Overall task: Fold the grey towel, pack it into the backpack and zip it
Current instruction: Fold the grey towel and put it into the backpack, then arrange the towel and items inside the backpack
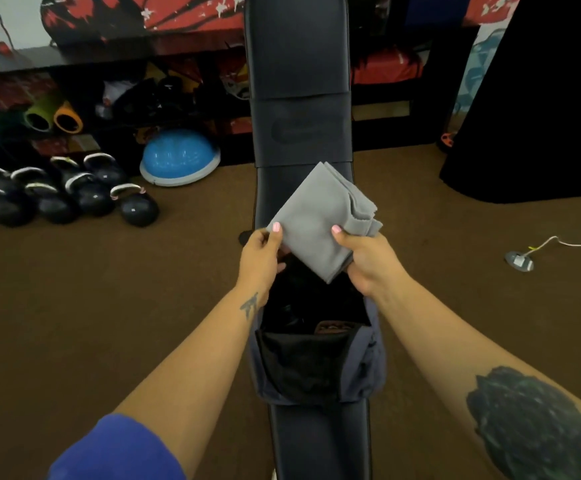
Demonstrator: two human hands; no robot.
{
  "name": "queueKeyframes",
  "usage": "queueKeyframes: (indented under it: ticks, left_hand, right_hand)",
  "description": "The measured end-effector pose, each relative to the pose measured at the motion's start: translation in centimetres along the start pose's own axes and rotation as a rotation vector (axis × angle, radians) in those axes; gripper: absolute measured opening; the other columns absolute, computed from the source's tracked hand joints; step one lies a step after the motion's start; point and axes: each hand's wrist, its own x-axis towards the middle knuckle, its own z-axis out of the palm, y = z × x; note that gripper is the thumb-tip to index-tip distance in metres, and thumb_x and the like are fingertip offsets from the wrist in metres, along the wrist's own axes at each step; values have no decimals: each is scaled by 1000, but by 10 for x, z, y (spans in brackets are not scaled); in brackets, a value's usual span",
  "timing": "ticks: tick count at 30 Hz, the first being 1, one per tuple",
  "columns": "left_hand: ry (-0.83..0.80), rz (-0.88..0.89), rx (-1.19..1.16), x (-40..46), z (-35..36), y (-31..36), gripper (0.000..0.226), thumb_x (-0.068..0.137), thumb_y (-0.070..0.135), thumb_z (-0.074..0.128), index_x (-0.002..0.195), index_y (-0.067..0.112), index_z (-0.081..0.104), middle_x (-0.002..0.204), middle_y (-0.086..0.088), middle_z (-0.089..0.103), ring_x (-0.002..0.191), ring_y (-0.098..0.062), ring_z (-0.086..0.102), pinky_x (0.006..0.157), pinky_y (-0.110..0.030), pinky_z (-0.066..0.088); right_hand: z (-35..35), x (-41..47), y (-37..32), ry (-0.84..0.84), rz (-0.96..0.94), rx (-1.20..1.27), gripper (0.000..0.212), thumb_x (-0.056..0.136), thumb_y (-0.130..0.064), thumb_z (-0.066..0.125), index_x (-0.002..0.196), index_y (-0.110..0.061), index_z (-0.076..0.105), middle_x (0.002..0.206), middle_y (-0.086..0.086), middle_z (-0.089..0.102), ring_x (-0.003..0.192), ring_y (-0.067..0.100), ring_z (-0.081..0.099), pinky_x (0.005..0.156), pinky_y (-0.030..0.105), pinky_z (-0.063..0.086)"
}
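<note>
The grey towel (pixel 320 216) is folded into a small square and held up in the air above the bench. My left hand (pixel 263 256) pinches its left corner with thumb on top. My right hand (pixel 368 259) grips its lower right edge, where the layered folds show. Directly below lies the navy backpack (pixel 361 362) on the black bench, its main compartment wide open and dark inside, with a black mesh pocket facing me. The towel's lower corner hangs just over the opening.
The long black padded bench (pixel 299 81) runs from me to the far wall. Several kettlebells (pixel 74 195) and a blue balance dome (pixel 178 157) sit on the brown carpet at left. A white cable and floor socket (pixel 519 259) lie at right, near a black object.
</note>
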Motion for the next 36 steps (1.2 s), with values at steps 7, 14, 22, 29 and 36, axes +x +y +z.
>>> queueKeyframes:
  ticks: [7,14,22,29,36]
  left_hand:
    - [-46,-54,347,50,-5,-52,27,100,33,36,105,18,58,106,-5,64,104,-25,59,89,-41,46]
    - [-250,-90,752,75,11,-102,35,92,4,40,123,8,55,122,-8,62,102,-22,56,80,-25,39]
    - [-514,0,1277,101,15,-159,57,83,30,61,137,20,44,136,-9,50,128,-29,42,104,-40,40]
    - [-706,24,1600,112,27,-185,79,76,47,68,143,25,31,147,-5,34,135,-32,24,108,-50,30]
    - [-711,65,1703,117,32,-198,78,69,51,73,138,30,42,140,-4,35,131,-34,22,101,-51,37]
  right_hand:
    - [-19,44,36,3,29,-184,24,87,6,59,96,-16,63,102,3,66,94,17,63,87,31,49]
    - [-48,76,64,28,91,-362,31,86,2,63,111,-16,61,113,6,65,107,23,61,97,37,48]
    - [-75,105,95,-23,164,-627,31,88,-3,62,118,-8,62,115,11,66,108,26,60,95,39,50]
    - [-79,128,110,-142,74,-906,32,91,5,51,121,-2,59,119,18,63,107,31,58,89,37,48]
    - [-85,142,117,-197,31,-986,32,90,3,56,121,-3,59,119,16,64,103,24,58,87,30,43]
